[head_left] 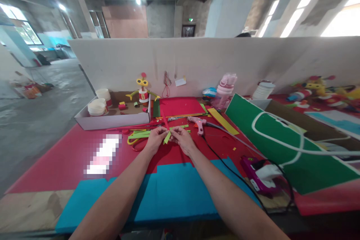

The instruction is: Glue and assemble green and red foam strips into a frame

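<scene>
Between my two hands, over the red table covering, are a light green paper strip [167, 137] and a red paper strip [165, 120] that sticks up and away from me. My left hand [156, 139] pinches the strips from the left, fingers closed. From the right, my right hand [181, 139] pinches them too, its fingertips close to the left ones. How the two strips meet is hidden by the fingers. Beside my left hand lie more green strips [137, 134] and yellow-handled scissors [135, 141]. A pink glue gun [199, 124] rests just beyond my right hand.
A white box [118, 120] with paper cups [97, 107] stands at back left, near a paper-cup figure [143, 93]. At right are a green board [275, 138] and a purple power strip [260, 178] with cables. Blue sheets [174, 195] cover the front edge.
</scene>
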The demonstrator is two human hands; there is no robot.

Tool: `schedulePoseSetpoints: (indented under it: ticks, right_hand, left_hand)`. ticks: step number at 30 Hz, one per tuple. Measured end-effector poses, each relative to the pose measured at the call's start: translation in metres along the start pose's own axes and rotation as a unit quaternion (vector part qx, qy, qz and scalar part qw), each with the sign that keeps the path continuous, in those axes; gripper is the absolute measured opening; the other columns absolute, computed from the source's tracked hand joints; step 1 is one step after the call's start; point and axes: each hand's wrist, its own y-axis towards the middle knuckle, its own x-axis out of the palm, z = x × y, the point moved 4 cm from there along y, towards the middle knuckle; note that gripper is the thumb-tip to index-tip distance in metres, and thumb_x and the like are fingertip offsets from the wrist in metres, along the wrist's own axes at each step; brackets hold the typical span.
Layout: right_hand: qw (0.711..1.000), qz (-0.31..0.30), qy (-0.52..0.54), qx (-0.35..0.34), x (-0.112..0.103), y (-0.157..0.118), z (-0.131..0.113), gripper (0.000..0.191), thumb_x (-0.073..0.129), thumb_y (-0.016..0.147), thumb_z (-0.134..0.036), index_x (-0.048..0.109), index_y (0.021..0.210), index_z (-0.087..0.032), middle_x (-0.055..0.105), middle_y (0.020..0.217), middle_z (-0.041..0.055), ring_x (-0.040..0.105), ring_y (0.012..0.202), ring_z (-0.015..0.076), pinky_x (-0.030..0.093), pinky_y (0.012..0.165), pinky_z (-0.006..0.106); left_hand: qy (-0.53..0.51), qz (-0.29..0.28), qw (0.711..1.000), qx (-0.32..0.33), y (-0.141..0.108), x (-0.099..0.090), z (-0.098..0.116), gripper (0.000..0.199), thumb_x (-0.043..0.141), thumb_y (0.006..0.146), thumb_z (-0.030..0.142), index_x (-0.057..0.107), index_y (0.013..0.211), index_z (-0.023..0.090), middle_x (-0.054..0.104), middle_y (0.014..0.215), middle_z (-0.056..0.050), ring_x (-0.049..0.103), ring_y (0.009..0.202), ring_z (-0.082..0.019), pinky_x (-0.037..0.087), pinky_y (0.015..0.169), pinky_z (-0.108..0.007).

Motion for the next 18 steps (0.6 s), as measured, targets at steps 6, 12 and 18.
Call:
schedulePoseSetpoints:
  ticks: [6, 12, 18]
  right_hand:
    - [1.000, 0.012, -0.008, -0.001, -0.0007, -0.0011, -0.0003, 0.035, 0.081, 0.057, -0.039, 0.059, 0.074, -0.018, 0.060, 0.058, -0.0055, 0.059, 0.055, 0.0088, 0.055, 0.062, 0.024]
    - [1.000, 0.014, 0.004, 0.001, -0.0014, -0.0003, -0.0003, 0.035, 0.083, 0.055, -0.037, 0.060, 0.072, -0.017, 0.060, 0.059, -0.0054, 0.058, 0.056, 0.0079, 0.055, 0.064, 0.024]
    - [1.000, 0.028, -0.003, -0.009, -0.0020, 0.0009, 0.0005, 0.037, 0.082, 0.054, -0.038, 0.063, 0.077, -0.016, 0.062, 0.058, -0.0046, 0.058, 0.055, 0.0088, 0.055, 0.064, 0.026]
  left_hand:
    - [-0.001, 0.014, 1.000, 0.003, 0.0022, -0.0021, -0.0042, 0.033, 0.079, 0.060, 0.039, 0.064, 0.072, 0.013, 0.064, 0.065, -0.003, 0.059, 0.057, -0.012, 0.048, 0.057, -0.025]
    - [-0.003, 0.031, 0.999, 0.012, 0.0039, -0.0036, -0.0063, 0.032, 0.081, 0.058, 0.035, 0.063, 0.072, 0.013, 0.063, 0.063, -0.001, 0.058, 0.056, -0.011, 0.047, 0.056, -0.023]
    - [0.006, 0.043, 0.999, 0.001, 0.0030, -0.0050, -0.0043, 0.029, 0.080, 0.059, 0.035, 0.068, 0.070, 0.012, 0.066, 0.063, -0.002, 0.058, 0.055, -0.011, 0.046, 0.054, -0.022]
